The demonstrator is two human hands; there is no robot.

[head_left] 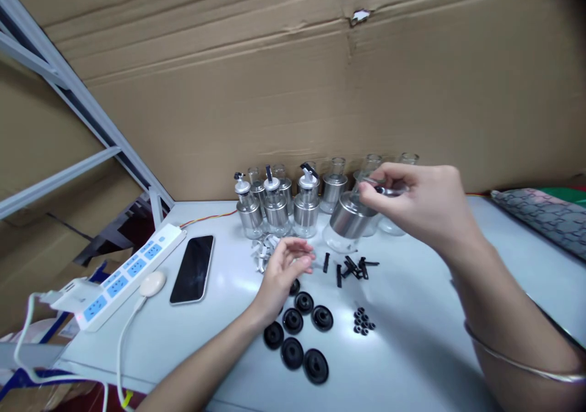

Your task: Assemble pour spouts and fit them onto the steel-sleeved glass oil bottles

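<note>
My right hand [419, 201] is closed around the neck of a glass bottle [350, 218] with a metal band, which tilts in front of the back row. My left hand [281, 274] holds nothing; its loosely curled fingers are apart, between some white-and-silver spout pieces [262, 254] and several round black discs [293, 320]. Small black strips [352, 268] lie right of it, and below them sits a cluster of little black sleeves [362, 321]. Three banded bottles [276, 215] at the left carry white tops with black levers. Uncapped bottles [336, 187] stand along the back.
A white power strip [132, 271] with a plugged-in adapter and cable runs along the left table edge. Beside it are a round cream charger [152, 284] and a phone [193, 268]. Cardboard [284, 94] walls off the back. A grey patterned cloth item [540, 216] lies far right.
</note>
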